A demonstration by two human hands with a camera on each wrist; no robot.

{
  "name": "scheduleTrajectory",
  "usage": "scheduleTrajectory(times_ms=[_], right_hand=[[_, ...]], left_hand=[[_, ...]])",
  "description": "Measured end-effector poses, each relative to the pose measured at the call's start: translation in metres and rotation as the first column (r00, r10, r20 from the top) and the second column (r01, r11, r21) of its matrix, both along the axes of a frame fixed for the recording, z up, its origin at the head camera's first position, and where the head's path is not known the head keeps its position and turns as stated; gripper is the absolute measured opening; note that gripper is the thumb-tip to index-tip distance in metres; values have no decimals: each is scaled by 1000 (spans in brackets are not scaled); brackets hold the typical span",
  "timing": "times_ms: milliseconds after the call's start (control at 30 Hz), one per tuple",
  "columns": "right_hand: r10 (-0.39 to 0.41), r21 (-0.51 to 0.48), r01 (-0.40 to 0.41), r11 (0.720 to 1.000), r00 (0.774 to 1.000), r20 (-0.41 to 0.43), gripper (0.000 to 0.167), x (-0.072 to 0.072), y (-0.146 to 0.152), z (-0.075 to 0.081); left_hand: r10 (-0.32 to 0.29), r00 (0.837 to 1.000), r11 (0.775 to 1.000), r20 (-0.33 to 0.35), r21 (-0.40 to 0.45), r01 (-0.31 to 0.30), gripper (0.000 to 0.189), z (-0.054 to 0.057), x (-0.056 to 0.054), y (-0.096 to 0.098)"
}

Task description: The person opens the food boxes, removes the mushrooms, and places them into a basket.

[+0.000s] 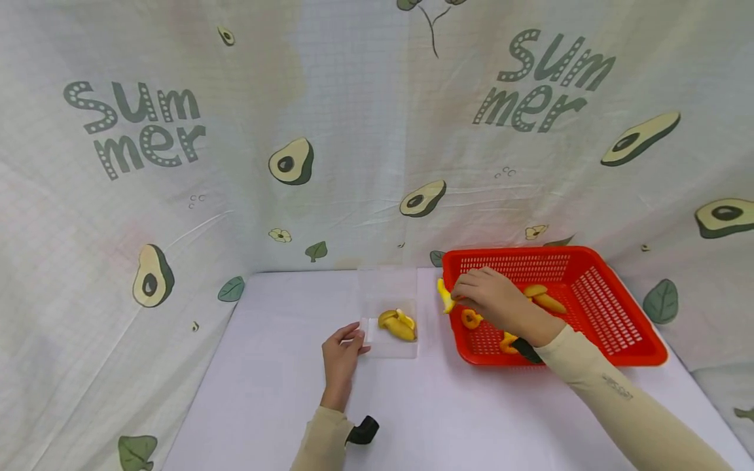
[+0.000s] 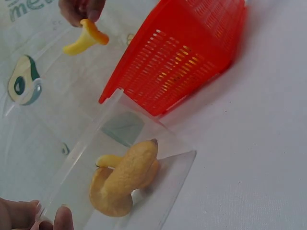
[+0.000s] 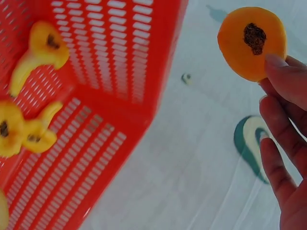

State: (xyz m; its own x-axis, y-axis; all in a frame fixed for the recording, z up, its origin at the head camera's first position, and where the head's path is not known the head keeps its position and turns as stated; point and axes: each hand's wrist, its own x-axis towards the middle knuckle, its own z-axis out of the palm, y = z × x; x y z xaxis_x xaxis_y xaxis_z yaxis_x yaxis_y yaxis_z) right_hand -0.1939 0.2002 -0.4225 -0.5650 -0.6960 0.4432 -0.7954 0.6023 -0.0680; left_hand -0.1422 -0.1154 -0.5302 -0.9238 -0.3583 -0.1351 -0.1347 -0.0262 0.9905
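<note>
My right hand [image 1: 485,294] pinches a yellow gourd-shaped fruit piece [image 1: 445,296] just outside the basket's left rim. In the right wrist view the fruit piece [image 3: 240,43] shows a round orange cut face with a dark seedy centre; in the left wrist view its yellow end [image 2: 79,44] tapers. With thumb and fingers, my left hand [image 1: 341,358] holds the left edge of a clear plastic box [image 1: 389,350]. Inside the box lie yellow-brown, curved fruit-like pieces [image 2: 129,177], some overlapping. The red basket [image 1: 636,353] holds several more pieces, among them an orange-faced one [image 3: 48,43].
The red perforated basket stands on the right of the white table [image 1: 265,418], its left side near the box. Behind the table hangs a pale cloth [image 1: 353,98] printed with avocados and lettering. The box's clear lid [image 1: 389,281] stands up at its back.
</note>
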Motion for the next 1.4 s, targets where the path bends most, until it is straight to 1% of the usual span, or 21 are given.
scheduleTrajectory(times_ms=[167,233,333,467,600,667,767,833,900,1067,1167,1300,1400], right_hand=[[-65,12,64,998,995,77,25,0,26,0],[-111,36,107,994,987,112,25,0,35,-1],[-167,80,157,984,976,142,25,0,46,-3],[-191,121,171,978,967,171,24,-2,56,-7],[-185,143,157,977,959,212,25,-5,61,-12],[-186,160,150,976,952,244,25,-5,63,-14],[-201,202,142,969,928,314,23,-5,63,-16],[-220,240,139,961,907,359,22,-5,63,-16],[-231,276,126,953,891,391,20,-5,61,-17],[-220,341,69,937,876,428,17,-6,56,-19],[-199,350,30,936,866,459,15,-8,53,-20],[-162,335,-15,942,853,496,17,-10,50,-24],[-156,337,-36,941,837,525,17,-13,48,-27]], left_hand=[[4,1000,1000,4,-9,-4,29,-1,0,0],[4,1000,1000,7,-13,-4,29,-1,0,1],[2,1000,1000,11,-16,-2,28,0,0,0],[0,1000,1000,13,-15,0,28,1,0,0],[3,1000,1000,17,-11,-3,29,2,-1,0],[5,1000,1000,22,-9,-5,29,3,-1,1],[4,1000,1000,19,-7,-4,30,5,0,1],[4,1000,1000,16,-6,-4,30,5,1,1],[5,1000,1000,8,-1,-5,30,5,1,2],[3,1000,1000,-3,9,-3,31,4,2,2],[3,1000,1000,6,5,-3,30,3,0,2],[8,1000,1000,19,-4,-8,29,1,-2,1],[9,1000,1000,22,-3,-9,29,1,-1,1]])
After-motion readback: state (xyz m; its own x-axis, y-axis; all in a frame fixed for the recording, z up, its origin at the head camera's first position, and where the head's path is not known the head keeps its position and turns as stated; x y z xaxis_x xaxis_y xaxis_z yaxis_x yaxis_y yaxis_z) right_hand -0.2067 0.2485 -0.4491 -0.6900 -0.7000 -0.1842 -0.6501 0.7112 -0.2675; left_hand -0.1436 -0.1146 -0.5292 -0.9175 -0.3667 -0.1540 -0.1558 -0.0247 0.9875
